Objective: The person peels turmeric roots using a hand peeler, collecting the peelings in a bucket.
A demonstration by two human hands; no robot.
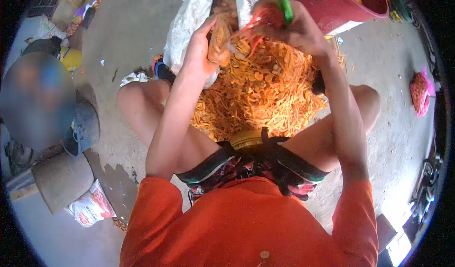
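My left hand (199, 53) is wrapped round a thick orange-brown carrot (219, 41), held upright over the heap. Close to its right side, my right hand (303, 32) grips a peeler (258, 23) with red and green parts, smeared by motion. Its blade end overlaps the carrot's edge in this view. Under both hands, between my legs, spreads a big pile of orange peelings (265, 87) with round cut ends mixed in. Just beyond my left hand stands a white sack (189, 15), its mouth rolled open on more brownish roots (225, 6).
A dark red tub (327, 4) with orange pieces inside stands at the far right. To the left are another person (38, 101), a grey bucket (87, 122) and a printed bag (93, 204). A pink bag (420, 94) lies on the concrete floor at right.
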